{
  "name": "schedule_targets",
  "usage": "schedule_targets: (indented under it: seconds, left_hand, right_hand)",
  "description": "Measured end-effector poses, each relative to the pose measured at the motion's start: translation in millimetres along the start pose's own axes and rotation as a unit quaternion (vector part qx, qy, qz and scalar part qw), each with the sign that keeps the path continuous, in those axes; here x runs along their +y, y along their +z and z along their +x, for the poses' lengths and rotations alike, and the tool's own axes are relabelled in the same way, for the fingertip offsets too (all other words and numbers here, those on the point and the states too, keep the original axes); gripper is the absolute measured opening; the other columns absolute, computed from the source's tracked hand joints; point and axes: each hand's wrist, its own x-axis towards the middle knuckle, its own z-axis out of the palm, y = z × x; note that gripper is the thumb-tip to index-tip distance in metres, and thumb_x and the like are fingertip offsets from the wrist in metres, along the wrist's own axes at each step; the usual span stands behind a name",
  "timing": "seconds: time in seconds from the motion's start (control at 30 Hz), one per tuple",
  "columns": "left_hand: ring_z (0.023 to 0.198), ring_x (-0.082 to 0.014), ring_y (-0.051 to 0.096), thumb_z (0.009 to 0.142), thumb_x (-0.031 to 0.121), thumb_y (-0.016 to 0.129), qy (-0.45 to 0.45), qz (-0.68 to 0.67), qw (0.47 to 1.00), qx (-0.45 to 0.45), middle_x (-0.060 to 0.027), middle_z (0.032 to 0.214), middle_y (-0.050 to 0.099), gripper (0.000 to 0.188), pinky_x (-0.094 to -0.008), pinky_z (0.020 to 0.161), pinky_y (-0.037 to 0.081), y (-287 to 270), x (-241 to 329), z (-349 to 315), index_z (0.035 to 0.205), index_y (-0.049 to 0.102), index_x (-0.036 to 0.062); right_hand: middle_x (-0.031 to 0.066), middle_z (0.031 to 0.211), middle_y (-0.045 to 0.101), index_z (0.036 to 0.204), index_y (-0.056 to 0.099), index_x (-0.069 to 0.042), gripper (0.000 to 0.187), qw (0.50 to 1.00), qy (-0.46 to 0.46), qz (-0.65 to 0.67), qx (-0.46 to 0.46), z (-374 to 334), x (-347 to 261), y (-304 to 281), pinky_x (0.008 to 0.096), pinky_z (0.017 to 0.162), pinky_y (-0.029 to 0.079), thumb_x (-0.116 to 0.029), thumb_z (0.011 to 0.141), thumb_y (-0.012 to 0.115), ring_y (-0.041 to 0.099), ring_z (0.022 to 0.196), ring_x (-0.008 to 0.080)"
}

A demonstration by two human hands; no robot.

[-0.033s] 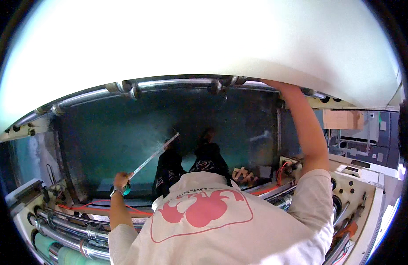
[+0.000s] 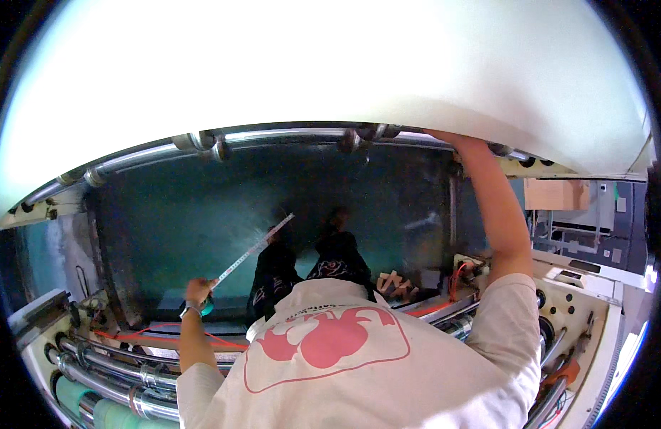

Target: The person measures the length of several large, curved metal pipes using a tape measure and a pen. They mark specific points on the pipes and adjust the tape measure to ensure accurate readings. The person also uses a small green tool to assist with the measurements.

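My left hand (image 2: 198,291), with a band around the wrist, is closed around a tape measure. Its pale blade (image 2: 250,252) sticks out stiffly up and to the right, ending in front of my legs. Part of the green case (image 2: 207,309) shows beside the hand. On the far right, my right arm reaches forward, and my right hand (image 2: 448,136) goes under the lower edge of a big white machine cover (image 2: 330,64). Its fingers are hidden there, beside a shiny metal shaft (image 2: 280,135) that runs along that edge.
More metal rollers (image 2: 101,372) lie behind me at the lower left. Red tubing (image 2: 148,331) runs along the near frame. Wooden pieces (image 2: 396,284) are piled at the right of my legs. A cardboard box (image 2: 557,194) stands beyond the right side frame (image 2: 580,300).
The tape measure's free end has shifted very slightly right and up with a small movement of my left hand. My right arm stays in place.
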Motion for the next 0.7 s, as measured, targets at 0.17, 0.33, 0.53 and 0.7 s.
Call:
schedule_targets:
  seconds: [0.17, 0.33, 0.53, 0.7]
  left_hand:
    - [0.049, -0.0177, 0.056, 0.071, 0.042, 0.068, -0.007, -0.039, 0.999, -0.001, -0.0085, 0.053, 0.057, 0.043, -0.0322, 0.049, 0.042, -21.4, 66.5, -21.0, 0.058, 0.058, 0.0019]
    - [0.050, -0.0188, 0.057, 0.071, 0.042, 0.067, 0.029, 0.009, 0.999, 0.018, -0.0094, 0.053, 0.057, 0.042, -0.0342, 0.051, 0.043, -18.0, 36.2, 0.2, 0.058, 0.058, 0.0026]
    - [0.052, -0.0155, 0.054, 0.073, 0.038, 0.067, 0.023, 0.046, 0.998, 0.020, -0.0069, 0.057, 0.059, 0.038, -0.0348, 0.049, 0.040, -56.6, 75.6, -23.3, 0.060, 0.059, 0.0033]
    - [0.050, -0.0185, 0.055, 0.075, 0.040, 0.063, 0.012, -0.050, 0.999, 0.017, -0.0096, 0.054, 0.058, 0.041, -0.0339, 0.050, 0.041, -45.1, 22.8, -15.7, 0.064, 0.060, 0.0004]
  right_hand:
    - [0.0129, 0.086, 0.060, 0.096, 0.058, -0.007, 0.041, 0.972, -0.005, 0.235, 0.023, -24.4, 28.6, 91.1, 0.0414, 0.076, 0.044, -0.043, 0.088, 0.042, 0.056, 0.083, 0.0296]
    - [0.0046, 0.061, 0.048, 0.081, 0.052, -0.006, 0.034, 0.654, 0.208, 0.724, 0.075, -43.5, -81.5, 146.8, 0.0273, 0.051, 0.040, -0.037, 0.091, 0.041, 0.046, 0.056, 0.0134]
    - [0.0014, 0.063, 0.037, 0.078, 0.041, -0.010, 0.023, 0.206, 0.200, 0.935, 0.207, -6.8, -183.4, 132.4, 0.0361, 0.057, 0.037, -0.027, 0.093, 0.036, 0.038, 0.057, 0.0156]
    - [-0.0006, 0.064, 0.035, 0.079, 0.040, -0.013, 0.018, 0.165, 0.319, 0.909, 0.213, 15.5, -189.7, 104.7, 0.0330, 0.056, 0.036, -0.026, 0.092, 0.039, 0.035, 0.058, 0.0139]
